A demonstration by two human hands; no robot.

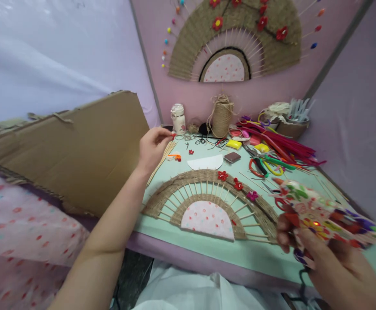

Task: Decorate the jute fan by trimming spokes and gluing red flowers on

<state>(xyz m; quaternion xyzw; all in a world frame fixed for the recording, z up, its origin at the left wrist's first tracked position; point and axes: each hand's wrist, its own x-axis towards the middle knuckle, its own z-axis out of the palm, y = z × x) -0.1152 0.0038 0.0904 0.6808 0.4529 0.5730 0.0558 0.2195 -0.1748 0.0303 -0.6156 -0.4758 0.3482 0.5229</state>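
Note:
A half-round fan of woven twine and wooden sticks (pixel 207 189) lies on the mint-green table (pixel 255 254), with a pink dotted centre and small red and pink flowers on its upper band. My left hand (pixel 152 146) reaches to the table's far left, fingers pinched on something small and red, right above a bundle of wooden sticks (pixel 162 161). My right hand (pixel 330 262) is near the front right edge, closed around a colourfully patterned glue gun (pixel 323 211), slightly blurred, whose tip points toward the fan's right end.
A twine spool (pixel 222 116), a small white bottle (pixel 178 118), scissors (pixel 265 165), red pipe cleaners (pixel 285 146) and a bowl of scraps (pixel 291 122) crowd the table's back. A finished fan (pixel 236 38) hangs on the pink wall. A cardboard sheet (pixel 72 146) leans at left.

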